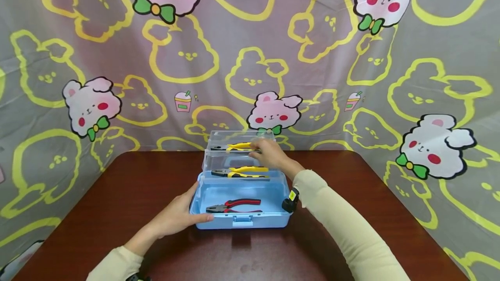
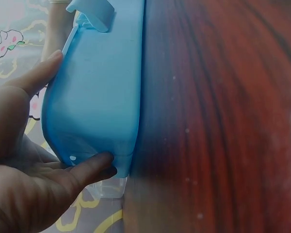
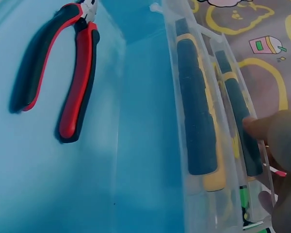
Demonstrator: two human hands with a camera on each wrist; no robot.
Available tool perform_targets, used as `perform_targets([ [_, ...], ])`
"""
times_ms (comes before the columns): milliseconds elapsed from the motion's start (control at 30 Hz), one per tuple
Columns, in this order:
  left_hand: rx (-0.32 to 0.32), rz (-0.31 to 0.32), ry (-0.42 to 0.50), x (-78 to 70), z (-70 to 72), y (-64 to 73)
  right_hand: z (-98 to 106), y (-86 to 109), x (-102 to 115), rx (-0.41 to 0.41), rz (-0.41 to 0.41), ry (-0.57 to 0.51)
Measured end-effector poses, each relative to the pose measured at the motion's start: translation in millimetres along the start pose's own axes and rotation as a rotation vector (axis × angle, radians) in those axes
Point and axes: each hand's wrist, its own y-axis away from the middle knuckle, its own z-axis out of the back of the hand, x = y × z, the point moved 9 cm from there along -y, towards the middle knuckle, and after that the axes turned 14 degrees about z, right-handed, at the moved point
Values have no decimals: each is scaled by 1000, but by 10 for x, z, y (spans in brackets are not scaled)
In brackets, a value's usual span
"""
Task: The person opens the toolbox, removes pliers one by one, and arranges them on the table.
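Head view: a blue toolbox (image 1: 212,221) stands open on a brown table (image 1: 144,172), its front latch (image 1: 242,222) facing the person. The left hand (image 1: 175,215) holds the box's left front corner, thumb along the front rim and fingers round the end wall. The right hand (image 1: 270,153) is at the upper clear tray (image 3: 255,209), by the handle ends of a pair of yellow-and-black pliers (image 1: 239,146) lying in that tray. In the right wrist view its thumb touches a dark handle at the tray's edge, with another finger lower down outside; whether they are clamped on the handle or only on the tray cannot be told. The lower clear tray (image 3: 198,208) holds a second yellow-and-black pair (image 1: 248,169), and red-and-black pliers (image 1: 245,202) lie on the floor of the box near its front wall. A bear-patterned cloth (image 1: 218,70) hangs behind the table.
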Motion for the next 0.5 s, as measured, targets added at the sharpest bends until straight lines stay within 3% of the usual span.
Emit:
perform_targets([
  [233, 15, -29, 20, -27, 6, 13, -10, -56, -76, 50, -118, -66],
  [400, 19, -25, 21, -31, 2, 23, -16, -53, -111, 56, -159, -100],
  [500, 16, -16, 16, -27, 6, 20, 12, -54, -112, 27, -166, -199],
])
